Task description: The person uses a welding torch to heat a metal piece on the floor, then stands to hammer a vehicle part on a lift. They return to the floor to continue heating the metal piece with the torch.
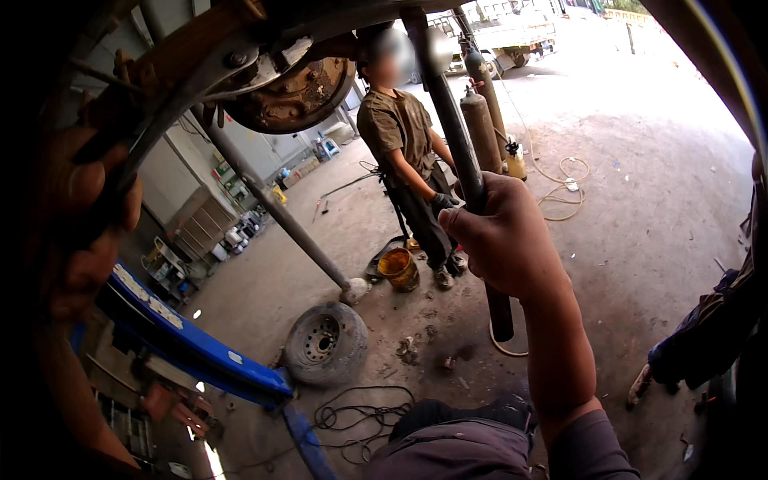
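My right hand (504, 240) is closed round a long dark metal bar (446, 112), which hangs almost upright from the vehicle's underside (172, 76) above me; its lower end shows below my fist. My left hand (88, 216), in shadow at the far left, has its fingers wrapped round a dark metal part of the undercarriage. Higher up, between my hands, is a rusty brown hub or drum (292, 100), with a silver bracket (272, 64) beside it.
A person (400, 152) with a gloved hand stands ahead beside a yellow bucket (398, 270). A loose wheel (326, 344), hoses (352, 412), gas cylinders (480, 128) and a grey post (280, 216) surround them. A blue lift (196, 336) is left; another person (696, 320) is right.
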`<state>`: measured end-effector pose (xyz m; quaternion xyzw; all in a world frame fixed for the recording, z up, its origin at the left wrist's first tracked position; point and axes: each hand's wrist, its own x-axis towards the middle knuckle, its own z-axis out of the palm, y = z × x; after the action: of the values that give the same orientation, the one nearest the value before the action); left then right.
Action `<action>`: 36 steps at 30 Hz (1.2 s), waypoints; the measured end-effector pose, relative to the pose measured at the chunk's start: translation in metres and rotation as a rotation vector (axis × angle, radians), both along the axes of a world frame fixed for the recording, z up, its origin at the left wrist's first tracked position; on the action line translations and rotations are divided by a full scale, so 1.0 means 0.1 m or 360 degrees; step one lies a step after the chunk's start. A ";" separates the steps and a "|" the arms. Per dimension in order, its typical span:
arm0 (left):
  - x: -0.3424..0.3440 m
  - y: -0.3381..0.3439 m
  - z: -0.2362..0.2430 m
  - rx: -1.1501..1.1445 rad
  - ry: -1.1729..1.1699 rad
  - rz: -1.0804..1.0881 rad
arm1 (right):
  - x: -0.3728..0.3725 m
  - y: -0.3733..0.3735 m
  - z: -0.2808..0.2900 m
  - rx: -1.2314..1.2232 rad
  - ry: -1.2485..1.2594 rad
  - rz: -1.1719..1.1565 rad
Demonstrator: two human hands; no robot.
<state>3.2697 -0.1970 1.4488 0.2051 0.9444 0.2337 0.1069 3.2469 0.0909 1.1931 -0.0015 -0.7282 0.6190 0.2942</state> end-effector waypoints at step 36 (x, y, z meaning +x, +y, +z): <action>-0.06 0.05 -0.19 0.0508 -0.0363 -0.0243 | -0.33 0.43 -0.34 -0.0013 0.0307 0.0414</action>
<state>3.2633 -0.1924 1.4302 0.2625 0.8590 0.3932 0.1966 3.2144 0.1336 1.1588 0.1510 -0.6881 0.6521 0.2800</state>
